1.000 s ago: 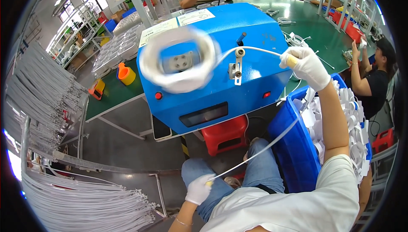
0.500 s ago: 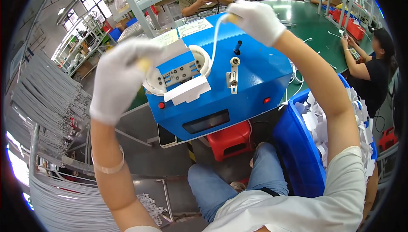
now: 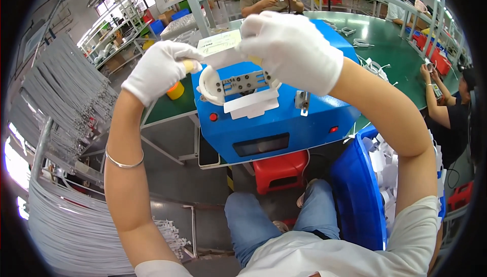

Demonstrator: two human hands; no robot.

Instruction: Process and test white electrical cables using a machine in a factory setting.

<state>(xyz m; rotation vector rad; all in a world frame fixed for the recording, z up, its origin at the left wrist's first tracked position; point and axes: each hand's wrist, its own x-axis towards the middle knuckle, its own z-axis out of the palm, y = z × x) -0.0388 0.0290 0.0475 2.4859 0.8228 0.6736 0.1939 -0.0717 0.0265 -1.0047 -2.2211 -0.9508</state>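
Observation:
My left hand (image 3: 165,69), in a white glove with yellowish fingertips, pinches at the left end of a metal winding fixture (image 3: 246,82) on a blue machine (image 3: 276,125); what it holds is too small to make out. Over the fixture's right end my gloved right hand (image 3: 294,49) is closed, its fingers curled. The white cable it gripped half a second ago is hidden behind it now. Around the fixture's left side lies a loop of white cable (image 3: 209,85). A white folded card (image 3: 252,103) hangs at the fixture's front.
A red button (image 3: 213,117) and a dark window (image 3: 261,144) are on the machine's front. At right stands a blue bin (image 3: 357,186) of white card pieces. A yellow-orange roll (image 3: 175,90) sits by my left hand. White cables hang at left (image 3: 61,89). Other people work across the green table (image 3: 390,44).
My right hand has come down and left toward the fixture with the cable. The left hand has drawn away from my body, beside the fixture's left end. The whole view has shifted slightly.

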